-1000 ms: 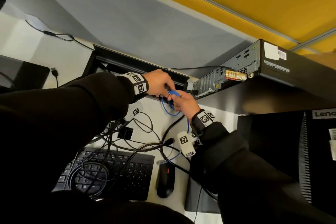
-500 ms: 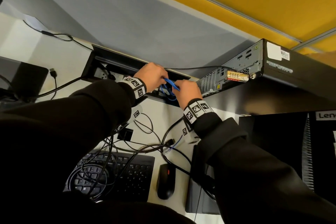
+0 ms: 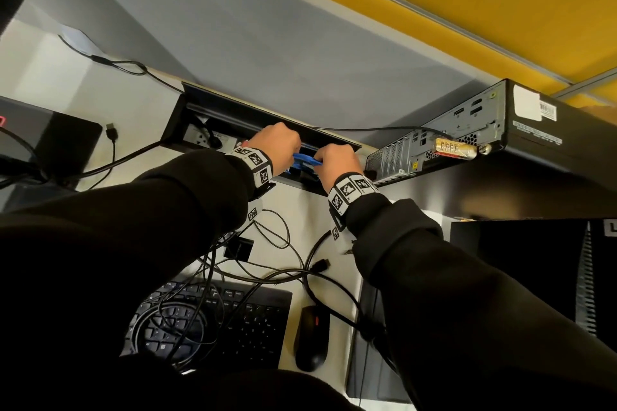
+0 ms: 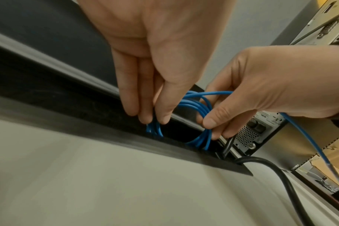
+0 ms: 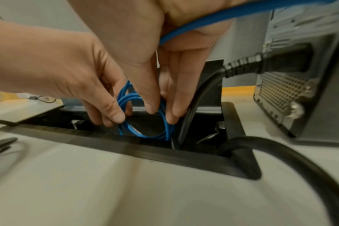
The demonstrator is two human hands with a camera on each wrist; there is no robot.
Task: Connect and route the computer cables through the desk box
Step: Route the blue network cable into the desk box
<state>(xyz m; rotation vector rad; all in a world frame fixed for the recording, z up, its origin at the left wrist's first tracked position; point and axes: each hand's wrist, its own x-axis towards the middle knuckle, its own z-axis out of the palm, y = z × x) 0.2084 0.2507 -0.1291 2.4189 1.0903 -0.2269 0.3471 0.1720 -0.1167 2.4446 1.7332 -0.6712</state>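
I have carried the blue coil [image 4: 195, 107] up off the desk, and now my left hand [image 3: 278, 143] and right hand [image 3: 337, 162] pinch it half inside the box [image 3: 233, 117], so the slack is nearly stowed.

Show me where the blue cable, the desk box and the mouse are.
blue cable [image 4: 198, 107], left wrist view, coiled loops.
desk box [image 5: 137, 150], right wrist view, front rim.
mouse [image 3: 312, 340], head view, middle of its back.

Both hands [image 3: 309, 152] and a coiled blue cable [image 5: 145, 122] fill the recessed black desk box [image 5: 145, 151] opening; a thick black power cord [image 5: 195, 97] crowds its right end.
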